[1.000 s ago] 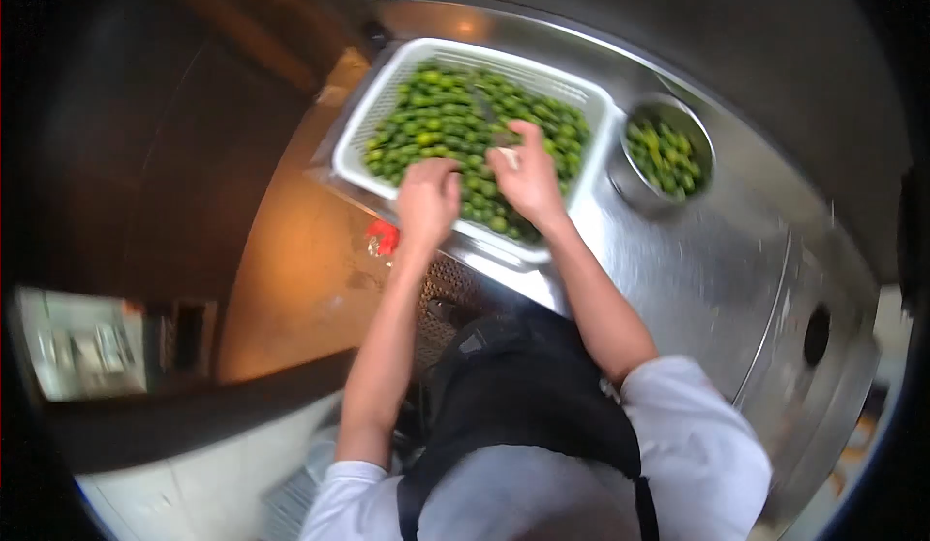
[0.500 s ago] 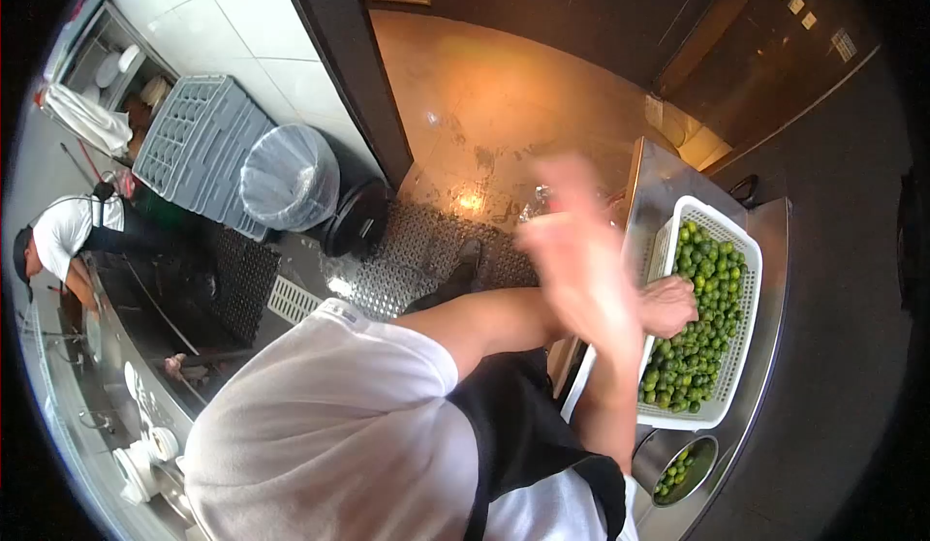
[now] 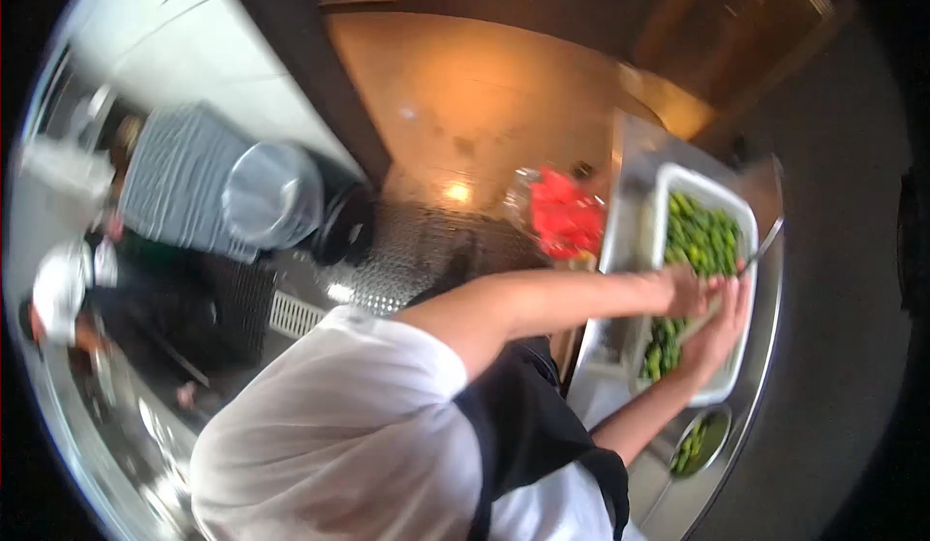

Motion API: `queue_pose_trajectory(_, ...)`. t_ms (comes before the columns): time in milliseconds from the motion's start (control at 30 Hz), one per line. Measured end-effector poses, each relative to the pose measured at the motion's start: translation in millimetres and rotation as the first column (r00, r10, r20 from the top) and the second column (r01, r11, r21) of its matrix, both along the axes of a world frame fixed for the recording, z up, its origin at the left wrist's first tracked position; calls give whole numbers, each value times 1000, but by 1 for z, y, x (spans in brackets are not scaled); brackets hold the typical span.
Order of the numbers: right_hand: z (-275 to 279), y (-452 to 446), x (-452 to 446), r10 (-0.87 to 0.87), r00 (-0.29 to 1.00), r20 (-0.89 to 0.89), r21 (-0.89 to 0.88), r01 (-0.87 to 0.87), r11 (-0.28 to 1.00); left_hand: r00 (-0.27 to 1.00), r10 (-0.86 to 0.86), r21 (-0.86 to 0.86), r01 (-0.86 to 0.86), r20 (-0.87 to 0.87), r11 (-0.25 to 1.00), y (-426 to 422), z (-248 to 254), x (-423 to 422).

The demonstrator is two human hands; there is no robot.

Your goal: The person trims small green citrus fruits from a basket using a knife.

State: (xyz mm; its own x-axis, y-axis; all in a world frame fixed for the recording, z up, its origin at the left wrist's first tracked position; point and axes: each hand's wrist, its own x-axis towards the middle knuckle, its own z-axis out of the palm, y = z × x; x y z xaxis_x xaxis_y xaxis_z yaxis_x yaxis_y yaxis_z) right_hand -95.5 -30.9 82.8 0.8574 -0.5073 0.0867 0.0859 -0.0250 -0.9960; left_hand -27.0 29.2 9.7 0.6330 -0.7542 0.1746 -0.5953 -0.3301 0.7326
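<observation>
A white basket (image 3: 717, 392) holds small green limes (image 3: 699, 231), blurred by motion. Over its middle, my left hand (image 3: 686, 290) has its fingers curled together, meeting my right hand (image 3: 717, 326). The right hand reaches in from the near side, fingers bent toward the left. Whatever lies between the fingers is too blurred to name. A slim, shiny metal tool (image 3: 765, 246) sticks out past the fingertips toward the far right; which hand holds it I cannot tell. Near the basket's lower end sits a metal pot (image 3: 719, 432) with more limes in it.
The basket stands on a steel counter (image 3: 635, 144). Beyond the counter's left side is a red plastic bag (image 3: 567, 216). Farther left are a lined bin (image 3: 273, 197), stacked grey crates (image 3: 179, 178) and a co-worker (image 3: 73, 284) bent over a sink area.
My right hand has come down from above the counter's left side to the basket, beside my left hand. The red bag and the metal tool now show. The whole view has shifted slightly.
</observation>
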Motion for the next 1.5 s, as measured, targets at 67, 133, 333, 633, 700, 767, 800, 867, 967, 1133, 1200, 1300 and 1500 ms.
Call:
queue_pose_trajectory(67,-34,-40,-6,-101,995,-12,88,102,991,993,-60,100,49,105,994,-2,0,-1)
queue_pose_trajectory(133,-61,-58,-12,-271,963,19,129,266,955,843,-173,330,-6,509,944,-10,-6,2)
queue_pose_trajectory(333,-85,-80,-17,-435,891,-132,-170,413,895,999,-8,-240,19,44,971,-8,-10,25)
queue_pose_trajectory(633,-73,-64,-10,-264,963,-49,-517,202,832,712,-263,-469,-104,-651,877,0,-3,33)
queue_pose_trajectory(700,-68,-64,-13,-250,967,-53,-511,189,839,778,-226,-447,-78,-586,891,-3,-8,27)
queue_pose_trajectory(767,-60,-54,-19,-180,982,-65,-289,154,945,692,-267,-539,-208,-671,816,-4,-11,20)
queue_pose_trajectory(800,-49,-44,-24,-122,988,-97,-113,111,987,649,-287,-571,-277,-705,773,-2,-9,17)
queue_pose_trajectory(867,-57,-32,-25,-83,996,-36,-123,78,989,674,-292,-574,-239,-679,783,2,-8,17)
queue_pose_trajectory(967,-65,-26,-26,-80,996,-39,-255,67,965,702,-312,-561,-151,-640,814,9,-12,22)
queue_pose_trajectory(1133,-63,-31,-25,-74,997,3,-377,69,924,687,-310,-606,-237,-657,759,5,-16,21)
queue_pose_trajectory(1200,-65,-30,-26,-104,993,55,-436,117,892,691,-315,-610,-228,-650,759,6,-18,21)
queue_pose_trajectory(1300,-63,-31,-27,-103,992,69,-459,124,880,701,-315,-608,-210,-639,766,8,-19,22)
queue_pose_trajectory(1500,-67,-33,-27,-94,995,28,-437,97,894,673,-316,-595,-229,-668,770,6,-14,20)
